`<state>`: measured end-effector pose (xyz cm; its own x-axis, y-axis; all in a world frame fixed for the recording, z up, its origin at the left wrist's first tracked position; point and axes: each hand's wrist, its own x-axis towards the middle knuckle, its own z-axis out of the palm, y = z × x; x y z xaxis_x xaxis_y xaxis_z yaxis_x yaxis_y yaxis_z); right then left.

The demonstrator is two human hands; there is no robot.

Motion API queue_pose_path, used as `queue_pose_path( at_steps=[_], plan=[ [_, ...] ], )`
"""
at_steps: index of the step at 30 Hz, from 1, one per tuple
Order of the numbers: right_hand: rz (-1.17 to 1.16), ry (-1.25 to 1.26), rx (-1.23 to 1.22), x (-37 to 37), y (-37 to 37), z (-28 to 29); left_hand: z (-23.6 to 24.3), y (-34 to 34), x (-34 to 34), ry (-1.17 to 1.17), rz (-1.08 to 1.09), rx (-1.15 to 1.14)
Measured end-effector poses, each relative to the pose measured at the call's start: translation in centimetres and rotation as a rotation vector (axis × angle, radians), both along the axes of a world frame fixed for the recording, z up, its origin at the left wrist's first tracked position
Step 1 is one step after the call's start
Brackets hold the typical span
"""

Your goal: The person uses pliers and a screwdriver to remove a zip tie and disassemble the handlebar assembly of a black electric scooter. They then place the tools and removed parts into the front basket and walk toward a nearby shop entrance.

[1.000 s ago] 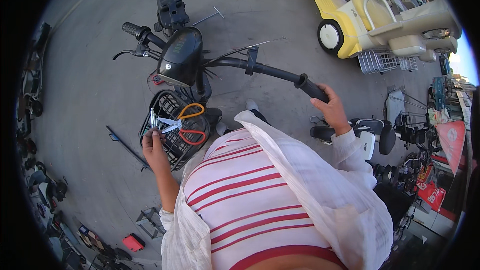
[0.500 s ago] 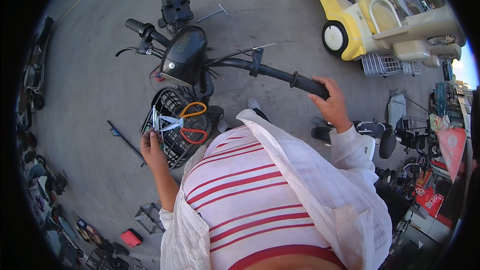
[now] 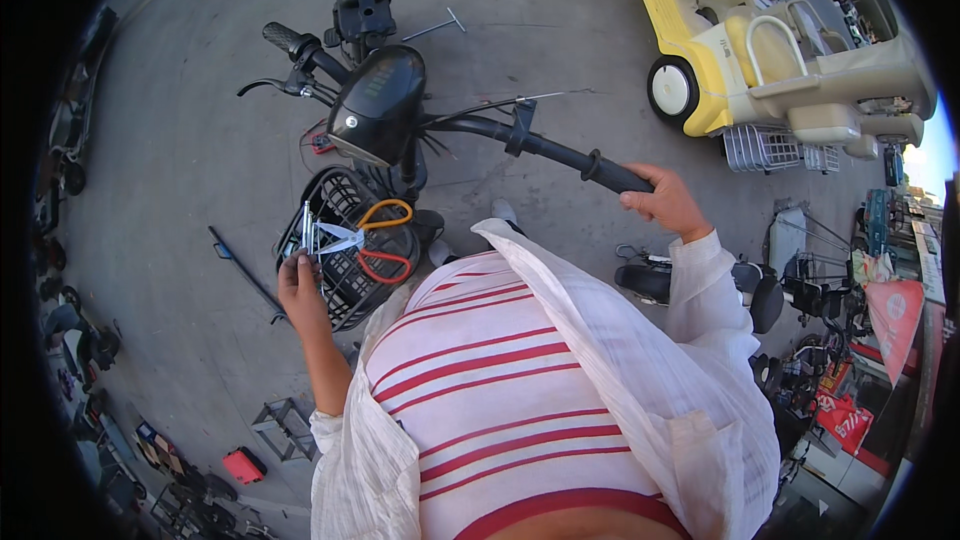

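Note:
In front of me stands a two-wheeler's black handlebar with a rounded black headlight housing. My right hand is closed round the end of its right handlebar grip. My left hand is held at the left side of a black basket, its fingers pinching a slim silvery metal piece whose exact kind I cannot make out. Beside that piece, over the basket, are scissors with one orange and one red handle loop, their blades toward my left hand. The left brake lever is untouched.
On the floor lie a T-shaped metal tool, a red-and-black meter-like device, a long dark bar and a red case. A yellow-and-cream vehicle stands far right. Parked two-wheelers line both sides.
My right hand has drawn its fingers in round the grip end. The handlebar and headlight housing appear slightly further right. The left hand still pinches the silvery piece.

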<state>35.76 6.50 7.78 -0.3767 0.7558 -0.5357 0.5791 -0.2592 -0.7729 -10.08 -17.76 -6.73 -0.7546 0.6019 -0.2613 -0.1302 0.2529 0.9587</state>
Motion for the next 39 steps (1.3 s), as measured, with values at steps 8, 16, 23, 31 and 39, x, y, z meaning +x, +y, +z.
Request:
queue_pose_path(
  at_steps=[8, 16, 23, 31, 39],
  plan=[
    [0.025, 0.224, -0.461, 1.1, 3.6, -1.4, -2.2, -0.1, -0.8, -0.039, 0.061, 0.085],
    [-0.211, 0.390, -0.393, 1.2, 1.7, -3.3, -5.5, -4.8, -4.1, 0.522, -0.070, -0.501],
    [-0.722, 0.562, -0.445, 1.8, -0.1, -7.8, -6.8, -5.1, -3.7, 0.761, -0.316, -0.737],
    [-0.551, 0.440, -0.553, 2.8, -2.1, -13.8, -7.1, -3.3, -5.5, 0.675, -0.398, -0.786],
    [-0.473, 0.353, -0.588, 1.0, -4.2, -14.2, -6.6, -1.9, -5.7, 0.582, -0.409, -0.942]
  ],
)
